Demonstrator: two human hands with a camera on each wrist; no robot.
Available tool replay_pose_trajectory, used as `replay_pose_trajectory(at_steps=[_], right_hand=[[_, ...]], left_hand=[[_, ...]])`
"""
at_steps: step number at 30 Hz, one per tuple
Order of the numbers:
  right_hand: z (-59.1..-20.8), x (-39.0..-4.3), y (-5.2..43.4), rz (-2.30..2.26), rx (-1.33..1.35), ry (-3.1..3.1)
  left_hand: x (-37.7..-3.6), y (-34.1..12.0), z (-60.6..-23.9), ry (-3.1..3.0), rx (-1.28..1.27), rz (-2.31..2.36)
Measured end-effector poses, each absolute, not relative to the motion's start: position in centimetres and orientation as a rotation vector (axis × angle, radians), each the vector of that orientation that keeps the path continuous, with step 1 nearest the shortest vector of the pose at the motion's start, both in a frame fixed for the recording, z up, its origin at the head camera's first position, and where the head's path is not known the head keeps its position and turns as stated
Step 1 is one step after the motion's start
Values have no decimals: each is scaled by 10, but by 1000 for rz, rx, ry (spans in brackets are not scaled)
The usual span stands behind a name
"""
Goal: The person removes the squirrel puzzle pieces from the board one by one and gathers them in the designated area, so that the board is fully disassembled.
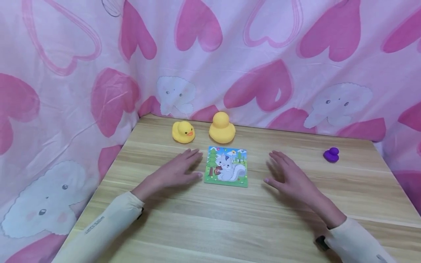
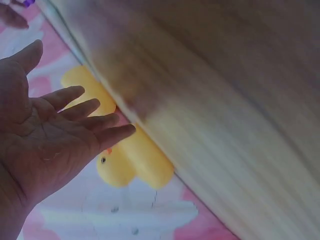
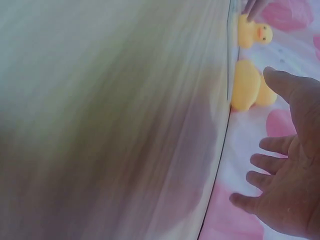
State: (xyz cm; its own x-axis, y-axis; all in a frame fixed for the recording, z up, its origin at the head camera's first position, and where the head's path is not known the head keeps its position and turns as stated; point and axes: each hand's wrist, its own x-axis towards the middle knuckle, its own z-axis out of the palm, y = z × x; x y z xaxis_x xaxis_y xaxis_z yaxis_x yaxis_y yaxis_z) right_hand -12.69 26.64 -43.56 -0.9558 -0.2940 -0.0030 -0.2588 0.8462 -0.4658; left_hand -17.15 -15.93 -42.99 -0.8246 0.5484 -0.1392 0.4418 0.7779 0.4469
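A small square puzzle (image 1: 226, 166) with a cartoon squirrel picture lies flat on the wooden table (image 1: 210, 223). My left hand (image 1: 179, 168) hovers just left of it, palm down with fingers straight, holding nothing. To the puzzle's right my right hand (image 1: 285, 174) is spread the same way, also empty. Behind the puzzle stand two yellow rubber ducks: a small one (image 1: 183, 132) facing right and a larger one (image 1: 222, 128) turned away. In the left wrist view my left hand (image 2: 55, 130) is open in front of a small yellow duck (image 2: 130, 162). My right hand (image 3: 287, 175) shows open in the right wrist view.
A small purple duck (image 1: 331, 155) sits at the far right of the table. A pink cloth with hearts and white cartoon elephants (image 1: 210, 54) hangs behind and along the left side. The table's back edge meets this cloth.
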Motion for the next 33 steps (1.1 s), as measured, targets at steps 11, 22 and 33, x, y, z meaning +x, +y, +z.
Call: replay_pose_trajectory(at_steps=[11, 22, 33], right_hand=[[-435, -141, 215, -720, -506, 2850], [-432, -162, 173, -708, -581, 2827], [-438, -190, 133, -659, -726, 2803]], left_hand=[[-177, -139, -436, 2651, 839, 416], [-177, -136, -436, 2644, 835, 346], [-175, -138, -438, 2656, 851, 350]])
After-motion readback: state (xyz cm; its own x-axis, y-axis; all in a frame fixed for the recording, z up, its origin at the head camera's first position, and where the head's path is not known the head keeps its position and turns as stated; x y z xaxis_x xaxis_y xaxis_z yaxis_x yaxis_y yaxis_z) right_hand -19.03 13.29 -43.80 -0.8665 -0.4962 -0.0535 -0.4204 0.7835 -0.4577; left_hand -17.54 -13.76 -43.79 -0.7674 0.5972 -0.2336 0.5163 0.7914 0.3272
